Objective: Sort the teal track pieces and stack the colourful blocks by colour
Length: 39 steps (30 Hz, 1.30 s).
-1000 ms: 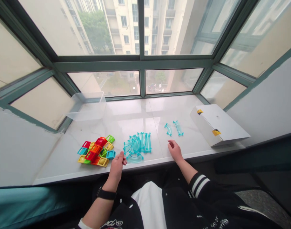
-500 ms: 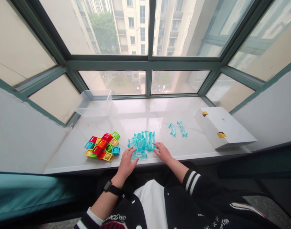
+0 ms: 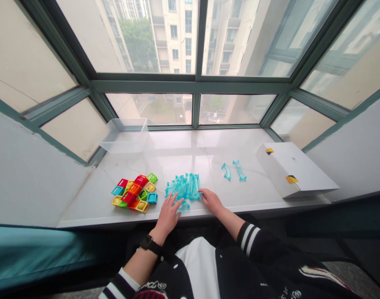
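A pile of clear blue plastic track pieces (image 3: 191, 186), some curved, lies on the white sill in front of me. At its near left side is my left hand (image 3: 169, 214), fingers apart, the fingertips resting over the pieces. A curved piece (image 3: 184, 206) lies nearest me, just beside that thumb. My right hand (image 3: 211, 202) is at the pile's right edge, its fingers bent together on the end of a track piece; the exact hold is partly hidden. Two more clear blue track pieces, a short curved one (image 3: 226, 171) and a longer one (image 3: 239, 170), lie apart to the right.
Colourful plastic blocks (image 3: 135, 195) in red, yellow, green, orange and blue are heaped at the left. A clear plastic bin (image 3: 124, 145) stands at the back left near the window. On the right sits a white box (image 3: 297, 166) with yellow-black tape. The sill's front edge (image 3: 115, 219) runs close to me.
The right side of the pile has shifted slightly left with my right hand, whose fingers have drawn closer together. My left hand has moved a little over the near left pieces. The view has shifted slightly.
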### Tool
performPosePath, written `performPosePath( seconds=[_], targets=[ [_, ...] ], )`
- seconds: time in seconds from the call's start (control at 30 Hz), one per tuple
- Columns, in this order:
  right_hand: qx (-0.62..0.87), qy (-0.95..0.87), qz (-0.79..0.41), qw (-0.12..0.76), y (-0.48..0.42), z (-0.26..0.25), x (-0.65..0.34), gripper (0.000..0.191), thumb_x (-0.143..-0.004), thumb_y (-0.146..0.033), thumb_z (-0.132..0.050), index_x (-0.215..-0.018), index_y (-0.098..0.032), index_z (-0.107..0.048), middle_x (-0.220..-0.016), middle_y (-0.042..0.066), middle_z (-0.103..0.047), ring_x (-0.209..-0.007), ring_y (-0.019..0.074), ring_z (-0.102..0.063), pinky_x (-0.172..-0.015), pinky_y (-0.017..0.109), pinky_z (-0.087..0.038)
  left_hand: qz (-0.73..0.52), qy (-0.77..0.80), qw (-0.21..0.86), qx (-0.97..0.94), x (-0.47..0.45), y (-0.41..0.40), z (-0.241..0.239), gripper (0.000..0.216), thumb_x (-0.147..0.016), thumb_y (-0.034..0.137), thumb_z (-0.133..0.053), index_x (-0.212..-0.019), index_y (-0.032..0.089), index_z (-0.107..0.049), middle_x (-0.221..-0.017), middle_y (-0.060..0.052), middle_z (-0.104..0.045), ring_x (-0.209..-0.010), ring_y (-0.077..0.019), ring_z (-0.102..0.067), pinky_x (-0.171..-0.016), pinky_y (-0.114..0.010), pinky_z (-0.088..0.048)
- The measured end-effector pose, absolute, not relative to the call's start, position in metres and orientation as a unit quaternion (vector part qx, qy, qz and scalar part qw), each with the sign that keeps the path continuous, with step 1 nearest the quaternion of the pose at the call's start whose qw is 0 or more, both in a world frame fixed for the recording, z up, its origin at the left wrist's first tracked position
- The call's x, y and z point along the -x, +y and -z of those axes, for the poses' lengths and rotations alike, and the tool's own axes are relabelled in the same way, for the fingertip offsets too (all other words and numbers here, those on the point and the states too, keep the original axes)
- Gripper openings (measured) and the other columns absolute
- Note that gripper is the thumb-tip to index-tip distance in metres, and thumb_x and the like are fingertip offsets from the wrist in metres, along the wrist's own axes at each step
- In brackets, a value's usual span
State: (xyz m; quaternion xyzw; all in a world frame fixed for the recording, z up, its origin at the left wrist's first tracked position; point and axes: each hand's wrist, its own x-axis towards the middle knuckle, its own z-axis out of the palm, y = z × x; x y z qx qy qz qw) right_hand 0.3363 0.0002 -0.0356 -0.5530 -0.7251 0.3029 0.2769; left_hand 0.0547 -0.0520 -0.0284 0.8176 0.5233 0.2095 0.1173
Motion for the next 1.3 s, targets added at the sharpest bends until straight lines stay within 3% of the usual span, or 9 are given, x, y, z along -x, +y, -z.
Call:
performPosePath(
  seconds=[0.27, 0.6, 0.83, 0.97, 1.3],
  targets=[
    [0.549, -0.703, -0.339, 0.299, 0.003, 0.036, -0.334, 0.032, -0.095, -0.021, -0.055, -0.12, -0.029, -0.073, -0.123, 0.005, -0.077, -0.104, 0.0232, -0.075, -0.098, 0.042, -0.059, -0.205, 0.534, 0.123, -0.811, -0.041, -0.052, 0.029, 0.042, -0.094, 0.015, -0.056, -0.132, 0.026, -0.071, -0.154, -0.011, -0.059, -0.156, -0.0374, -0.038, -0.119, -0.061, -0.047],
    [0.579, -0.625, -0.376, 0.364, 0.0, 0.037, -0.341, 0.029, -0.097, -0.034, -0.053, -0.119, -0.03, -0.071, -0.103, 0.003, -0.079, -0.092, 0.0227, -0.076, -0.081, 0.037, -0.063, -0.214, 0.554, 0.092, -0.8, -0.045, -0.052, 0.029, 0.042, -0.095, 0.018, -0.054, -0.132, 0.026, -0.07, -0.155, -0.012, -0.057, -0.154, -0.0382, -0.041, -0.117, -0.061, -0.046],
    [0.564, -0.647, -0.323, 0.399, 0.005, 0.028, -0.349, 0.03, -0.096, -0.036, -0.054, -0.118, -0.026, -0.073, -0.131, 0.008, -0.074, -0.103, 0.0226, -0.074, -0.085, 0.038, -0.065, -0.209, 0.551, 0.084, -0.803, -0.051, -0.052, 0.025, 0.063, -0.09, 0.011, -0.054, -0.149, 0.032, -0.058, -0.164, -0.006, -0.05, -0.158, -0.0356, -0.035, -0.123, -0.062, -0.039],
    [0.564, -0.644, -0.312, 0.413, 0.005, 0.018, -0.357, 0.03, -0.097, -0.035, -0.053, -0.117, -0.026, -0.073, -0.128, 0.008, -0.075, -0.106, 0.0234, -0.074, -0.088, 0.04, -0.064, -0.209, 0.551, 0.089, -0.803, -0.05, -0.051, 0.025, 0.067, -0.088, 0.011, -0.057, -0.152, 0.033, -0.056, -0.166, -0.007, -0.047, -0.159, -0.0357, -0.033, -0.124, -0.063, -0.038],
    [0.572, -0.585, -0.371, 0.44, -0.016, 0.004, -0.36, 0.033, -0.092, -0.042, -0.065, -0.12, -0.027, -0.077, -0.12, 0.007, -0.079, -0.094, 0.0235, -0.076, -0.089, 0.042, -0.064, -0.29, 0.538, 0.142, -0.779, -0.072, -0.055, -0.008, 0.038, -0.099, 0.029, -0.059, -0.136, 0.027, -0.067, -0.159, -0.012, -0.052, -0.157, -0.036, -0.036, -0.126, -0.061, -0.035]
  ],
)
